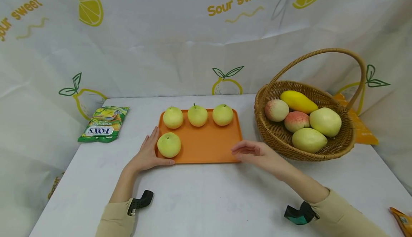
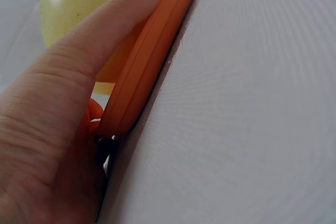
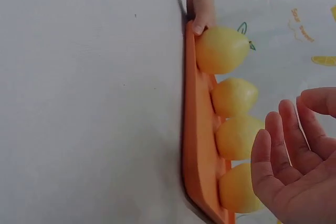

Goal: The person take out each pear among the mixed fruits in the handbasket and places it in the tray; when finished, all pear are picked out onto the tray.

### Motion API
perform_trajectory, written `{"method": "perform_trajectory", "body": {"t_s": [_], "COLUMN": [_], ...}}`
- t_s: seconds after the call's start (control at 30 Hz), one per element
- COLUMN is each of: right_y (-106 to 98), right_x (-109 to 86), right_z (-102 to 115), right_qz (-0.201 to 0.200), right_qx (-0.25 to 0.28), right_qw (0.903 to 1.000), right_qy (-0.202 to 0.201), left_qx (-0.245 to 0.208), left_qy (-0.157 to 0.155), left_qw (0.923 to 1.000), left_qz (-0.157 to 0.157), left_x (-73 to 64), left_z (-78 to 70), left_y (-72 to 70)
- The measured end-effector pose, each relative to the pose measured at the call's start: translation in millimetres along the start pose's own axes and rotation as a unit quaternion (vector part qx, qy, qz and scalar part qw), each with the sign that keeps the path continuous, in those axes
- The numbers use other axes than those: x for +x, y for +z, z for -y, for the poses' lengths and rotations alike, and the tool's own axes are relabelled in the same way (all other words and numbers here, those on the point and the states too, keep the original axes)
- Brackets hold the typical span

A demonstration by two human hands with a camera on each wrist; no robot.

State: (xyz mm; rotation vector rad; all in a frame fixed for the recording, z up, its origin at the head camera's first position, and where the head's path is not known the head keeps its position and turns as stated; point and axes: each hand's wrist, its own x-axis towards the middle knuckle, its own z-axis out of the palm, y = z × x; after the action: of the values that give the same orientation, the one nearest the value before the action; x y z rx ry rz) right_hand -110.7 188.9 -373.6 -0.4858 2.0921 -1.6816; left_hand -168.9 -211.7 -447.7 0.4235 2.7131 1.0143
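An orange tray (image 1: pixel 206 144) bears round yellow-green pears: three in a row along its far side and one pear (image 1: pixel 169 145) at its near left corner. My left hand (image 1: pixel 150 153) lies against that corner, fingers stretched along the left side and thumb along the front edge. In the left wrist view the thumb (image 2: pixel 84 51) rests on the tray's rim. My right hand (image 1: pixel 257 154) hovers at the tray's right edge, palm inward, holding nothing. The right wrist view shows its fingers loosely bent and spread, with the pears behind them.
A wicker basket (image 1: pixel 276 142) with a tall handle stands at the right, holding a mango (image 1: pixel 297 101), two peaches and two pale green fruits. An orange packet (image 1: pixel 363 129) lies behind it. A green FOX'S bag (image 1: pixel 104 124) is at the left, another packet (image 1: pixel 402 219) at the right edge.
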Motion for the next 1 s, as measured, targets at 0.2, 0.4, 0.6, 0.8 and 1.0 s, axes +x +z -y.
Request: {"method": "perform_trajectory", "body": {"t_s": [0.2, 0.4, 0.6, 0.8, 1.0], "right_y": [-15.3, -34.4, -61.0, -93.7, -123.7], "right_x": [-16.4, -30.5, -39.6, -43.6, -42.5], "right_z": [23.2, 45.6, 58.2, 59.8, 47.3], "right_qz": [0.013, 0.025, -0.006, -0.031, -0.02], "right_qx": [-0.071, -0.11, -0.171, -0.304, -0.357], "right_qw": [0.997, 0.9903, 0.981, 0.9445, 0.9255], "right_qy": [-0.029, -0.081, -0.092, -0.121, -0.125], "left_qx": [-0.006, -0.003, 0.0, -0.004, -0.004], "left_qy": [0.0, 0.003, 0.009, 0.011, 0.009], "left_qw": [1.0, 1.0, 1.0, 0.9999, 0.9999], "left_qz": [0.0, -0.002, -0.001, -0.001, 0.0], "left_x": [1.1, 0.2, -1.1, -1.1, -0.6], "left_z": [-0.2, 2.1, 2.0, 1.2, 1.0], "left_y": [0.5, 1.5, 1.9, 1.0, 0.7]}}
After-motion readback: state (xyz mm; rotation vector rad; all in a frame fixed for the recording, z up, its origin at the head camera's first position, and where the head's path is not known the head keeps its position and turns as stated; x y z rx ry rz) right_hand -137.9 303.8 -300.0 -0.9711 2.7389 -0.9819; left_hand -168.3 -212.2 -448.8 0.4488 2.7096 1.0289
